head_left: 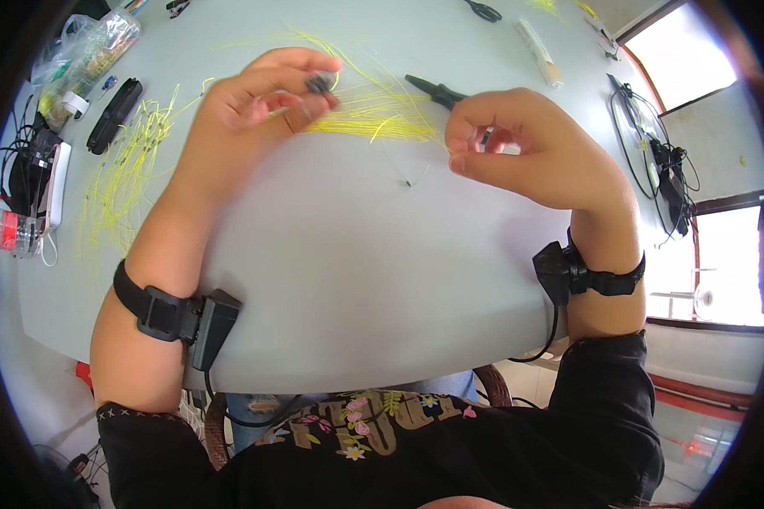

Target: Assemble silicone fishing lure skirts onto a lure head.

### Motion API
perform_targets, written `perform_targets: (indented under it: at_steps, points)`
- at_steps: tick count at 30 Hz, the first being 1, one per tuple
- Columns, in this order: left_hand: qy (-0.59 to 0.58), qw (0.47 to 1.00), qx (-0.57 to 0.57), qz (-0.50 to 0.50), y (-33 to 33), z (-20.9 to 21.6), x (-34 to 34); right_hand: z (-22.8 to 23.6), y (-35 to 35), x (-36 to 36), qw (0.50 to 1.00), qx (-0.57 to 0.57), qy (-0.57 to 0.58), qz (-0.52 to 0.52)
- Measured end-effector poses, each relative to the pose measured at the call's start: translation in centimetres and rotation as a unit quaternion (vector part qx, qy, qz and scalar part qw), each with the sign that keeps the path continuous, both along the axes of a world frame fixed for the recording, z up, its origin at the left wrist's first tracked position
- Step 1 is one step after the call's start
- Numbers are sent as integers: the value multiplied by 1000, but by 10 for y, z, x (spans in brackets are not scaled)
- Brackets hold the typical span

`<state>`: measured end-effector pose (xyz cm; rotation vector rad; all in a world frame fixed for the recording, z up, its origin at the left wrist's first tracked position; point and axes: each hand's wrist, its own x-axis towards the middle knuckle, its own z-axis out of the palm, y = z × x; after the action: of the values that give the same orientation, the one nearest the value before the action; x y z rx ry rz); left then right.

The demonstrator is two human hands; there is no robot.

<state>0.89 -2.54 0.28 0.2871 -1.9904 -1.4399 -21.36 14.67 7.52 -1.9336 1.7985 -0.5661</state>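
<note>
My left hand [259,102] is raised over the far part of the grey table, thumb and fingers closed on a small dark grey piece [318,83] too small to identify. A yellow strand loops beside it. My right hand [514,144] pinches with thumb and forefinger, and a thin yellow wire [446,146] appears to run to its fingertips. Between the hands lies a bundle of thin yellow wires [373,127]. A black pointed tool [433,88], perhaps pliers, is partly hidden behind my right hand. Nearer me rests a short wire with a tiny dark tip [408,183].
More yellow wires [136,161] with dark ends spread at the left, beside a black case [115,115]. Bagged parts [93,59], a white power strip [58,187] and a bottle [13,231] line the left edge. Black cables [666,170] lie along the right edge; a clear tube [539,53] is farther back.
</note>
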Motion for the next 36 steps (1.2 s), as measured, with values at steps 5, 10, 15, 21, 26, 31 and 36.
perform_targets:
  at_steps: [5,10,15,21,26,31,36]
  points:
    - [-30,980,-194,-32,27,24,0,5,-1,3,975,147,-169,0]
    - [-38,963,-253,-81,38,25,-3,7,-5,10,950,186,-249,4]
    - [-53,974,-195,-104,35,22,-1,5,-6,8,928,179,-326,19]
    - [-10,981,134,-136,37,20,0,-15,-11,19,903,-10,-429,-32]
    - [-4,970,187,-155,37,16,0,-25,-12,34,906,-89,-412,-43]
    - [-19,973,165,-161,37,16,-2,-31,-12,34,895,-102,-432,-41]
    - [7,983,150,-106,33,10,-5,-25,-15,18,870,-158,-462,-66]
